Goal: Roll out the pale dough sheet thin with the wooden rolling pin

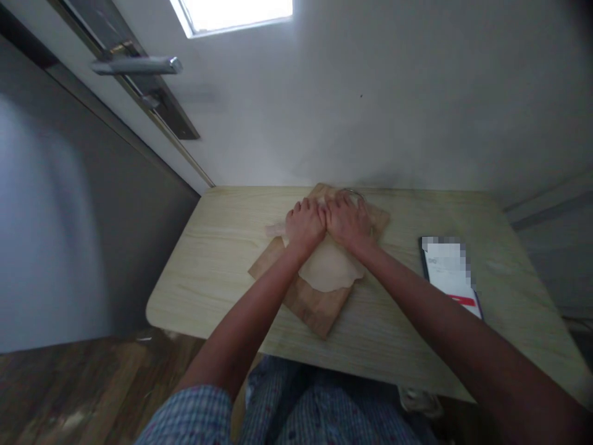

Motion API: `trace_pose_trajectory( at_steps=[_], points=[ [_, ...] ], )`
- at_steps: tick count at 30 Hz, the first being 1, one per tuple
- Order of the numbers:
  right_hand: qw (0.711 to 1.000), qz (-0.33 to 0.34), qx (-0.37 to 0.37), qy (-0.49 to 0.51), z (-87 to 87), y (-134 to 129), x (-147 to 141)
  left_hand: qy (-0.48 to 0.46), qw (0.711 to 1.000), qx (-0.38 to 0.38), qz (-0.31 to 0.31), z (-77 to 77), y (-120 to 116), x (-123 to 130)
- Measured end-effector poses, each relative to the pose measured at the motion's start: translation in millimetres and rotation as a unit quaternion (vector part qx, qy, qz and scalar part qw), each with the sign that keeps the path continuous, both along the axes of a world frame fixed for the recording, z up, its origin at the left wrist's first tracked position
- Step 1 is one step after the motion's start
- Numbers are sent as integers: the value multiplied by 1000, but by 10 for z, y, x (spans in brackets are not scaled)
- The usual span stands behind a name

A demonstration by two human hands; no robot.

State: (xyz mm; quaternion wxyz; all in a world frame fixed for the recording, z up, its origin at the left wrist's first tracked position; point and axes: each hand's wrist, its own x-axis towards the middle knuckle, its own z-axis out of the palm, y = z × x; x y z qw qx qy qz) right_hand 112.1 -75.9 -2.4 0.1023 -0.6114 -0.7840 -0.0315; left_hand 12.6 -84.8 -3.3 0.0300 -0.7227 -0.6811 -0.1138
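Blue checked cloth (pixel 310 402) is present at the near side, below the table edge, with a matching sleeve (pixel 194 414) on the left arm. Brown wood-look floor (pixel 106 389) is visible at lower left. The table (pixel 194 272) has a pale wood-grain top. On its right side lies a phone (pixel 447 269), screen up, lit, partly pixelated. A brown wooden board (pixel 324 309) lies turned cornerwise near the middle. The flattened dough (pixel 327 266), pale and uneven at its edge, rests on the board. The left hand (pixel 306 224) and right hand (pixel 348 222) meet over the dough's far part. Fingers of both are bent and close together; whether they grip anything beneath cannot be determined. A short pale piece (pixel 274 230) protrudes left of the left hand. A thin curved wire (pixel 356 192) shows just beyond the right hand. Farthest: a pale upright panel (pixel 393 111), a metal lever handle (pixel 139 65) and a bright pane (pixel 241 12).
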Motion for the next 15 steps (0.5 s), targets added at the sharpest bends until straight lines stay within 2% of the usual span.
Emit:
trace_pose_trajectory(
  at_steps=[9,15],
  points=[
    [999,1,41,27,-123,-331,36,22,999,25,-8,-46,-353,21],
    [998,6,43,39,-140,-372,48,21,999,35,-9,-72,-394,17]
  ],
)
